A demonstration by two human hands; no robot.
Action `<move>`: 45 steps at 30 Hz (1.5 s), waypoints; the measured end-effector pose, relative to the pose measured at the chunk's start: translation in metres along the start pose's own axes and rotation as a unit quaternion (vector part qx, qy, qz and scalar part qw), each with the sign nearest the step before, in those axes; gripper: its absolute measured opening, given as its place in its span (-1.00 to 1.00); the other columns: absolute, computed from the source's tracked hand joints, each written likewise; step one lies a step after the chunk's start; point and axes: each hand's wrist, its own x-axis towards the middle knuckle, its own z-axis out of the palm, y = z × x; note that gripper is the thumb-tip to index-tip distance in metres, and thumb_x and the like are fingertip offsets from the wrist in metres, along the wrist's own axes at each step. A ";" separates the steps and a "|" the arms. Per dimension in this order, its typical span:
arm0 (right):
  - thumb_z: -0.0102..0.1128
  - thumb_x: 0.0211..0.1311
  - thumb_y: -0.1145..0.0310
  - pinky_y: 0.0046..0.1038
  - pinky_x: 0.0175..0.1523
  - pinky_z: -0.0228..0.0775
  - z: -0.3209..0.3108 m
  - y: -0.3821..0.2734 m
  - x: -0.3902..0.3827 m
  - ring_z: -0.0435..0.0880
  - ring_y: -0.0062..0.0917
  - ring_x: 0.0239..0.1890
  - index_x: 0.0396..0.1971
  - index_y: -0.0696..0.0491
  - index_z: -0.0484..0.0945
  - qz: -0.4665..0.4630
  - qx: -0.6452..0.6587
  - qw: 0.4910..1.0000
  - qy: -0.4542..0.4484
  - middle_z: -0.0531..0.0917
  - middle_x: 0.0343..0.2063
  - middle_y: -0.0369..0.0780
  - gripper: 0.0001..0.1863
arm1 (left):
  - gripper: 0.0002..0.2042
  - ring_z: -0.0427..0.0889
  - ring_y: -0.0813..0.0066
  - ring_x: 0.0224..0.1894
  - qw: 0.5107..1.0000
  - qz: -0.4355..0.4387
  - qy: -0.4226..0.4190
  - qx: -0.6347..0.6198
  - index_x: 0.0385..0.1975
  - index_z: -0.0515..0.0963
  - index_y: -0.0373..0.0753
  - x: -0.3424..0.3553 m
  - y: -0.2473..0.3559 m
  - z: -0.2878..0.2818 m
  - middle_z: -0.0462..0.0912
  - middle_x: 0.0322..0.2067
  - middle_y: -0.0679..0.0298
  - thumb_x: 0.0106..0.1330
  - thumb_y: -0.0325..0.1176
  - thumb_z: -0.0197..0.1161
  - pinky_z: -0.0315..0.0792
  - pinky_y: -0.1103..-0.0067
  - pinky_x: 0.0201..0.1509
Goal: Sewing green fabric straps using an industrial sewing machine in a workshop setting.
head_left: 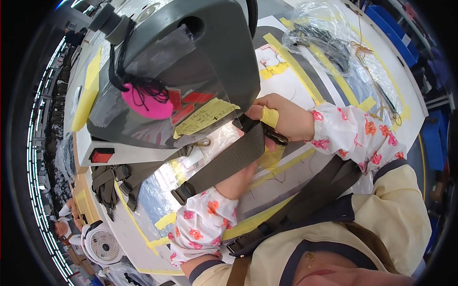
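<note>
A dark olive webbing strap (pixel 226 159) runs slantwise below the grey sewing machine (pixel 234 62), with a buckle (pixel 183 193) at its lower left end. My right hand (pixel 287 119) is closed on the strap's upper end, close against the machine head. Yellow tape wraps one of its fingers, and a small dark object (pixel 276 137), its kind unclear, shows beneath that hand. My left hand (pixel 242 180) reaches under the strap from below and is closed around it; the strap covers most of its fingers. The needle area is hidden behind the machine head.
More straps with metal hardware (pixel 125 181) hang together at the left. A pink piece with black cord (pixel 148 101) dangles on the machine. Clear plastic bags (pixel 319 35) lie at the far right, near blue bins (pixel 393 31). A white fan (pixel 102 243) stands lower left, near another person.
</note>
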 end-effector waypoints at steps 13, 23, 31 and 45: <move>-0.21 0.32 0.22 -0.59 -0.65 0.36 -0.020 0.024 0.017 0.47 -0.62 -0.75 -0.25 0.20 0.42 0.113 0.090 0.985 -0.094 0.52 -0.63 -0.20 -0.66 | -0.75 0.61 0.29 -0.22 0.999 0.043 -0.003 -0.014 -0.15 0.52 -0.28 0.022 -0.035 -0.011 0.61 -0.24 0.19 0.14 -0.46 0.18 0.46 0.56 -0.11; 0.41 -0.18 0.38 -0.45 -0.21 0.40 -0.032 0.026 0.016 0.55 -0.37 -0.35 -0.20 0.11 0.48 -0.263 -0.379 0.885 0.064 0.56 -0.40 -0.14 -0.54 | -0.67 0.59 0.30 -0.33 0.931 0.217 0.009 0.294 -0.19 0.52 -0.22 0.032 -0.034 -0.004 0.58 -0.35 0.20 -0.03 -0.59 0.22 0.46 0.58 -0.26; 0.29 -0.14 0.60 -0.44 -0.19 0.42 -0.046 0.030 0.032 0.57 -0.39 -0.31 -0.12 0.09 0.48 -0.285 -0.404 0.869 0.027 0.58 -0.36 -0.16 -0.54 | -0.70 0.58 0.24 -0.27 0.950 0.187 -0.007 0.250 -0.18 0.54 -0.23 0.032 -0.026 -0.006 0.59 -0.29 0.16 0.04 -0.58 0.17 0.44 0.46 -0.16; 0.22 -0.11 0.43 -0.34 -0.17 0.43 -0.033 0.023 0.021 0.54 -0.27 -0.23 -0.29 0.12 0.54 -0.185 -0.656 0.731 0.034 0.52 -0.29 -0.14 -0.72 | -0.73 0.48 0.10 -0.14 0.987 0.069 -0.065 0.131 -0.13 0.52 -0.21 0.023 -0.032 -0.001 0.52 -0.20 0.09 0.14 -0.42 0.18 0.35 0.35 -0.06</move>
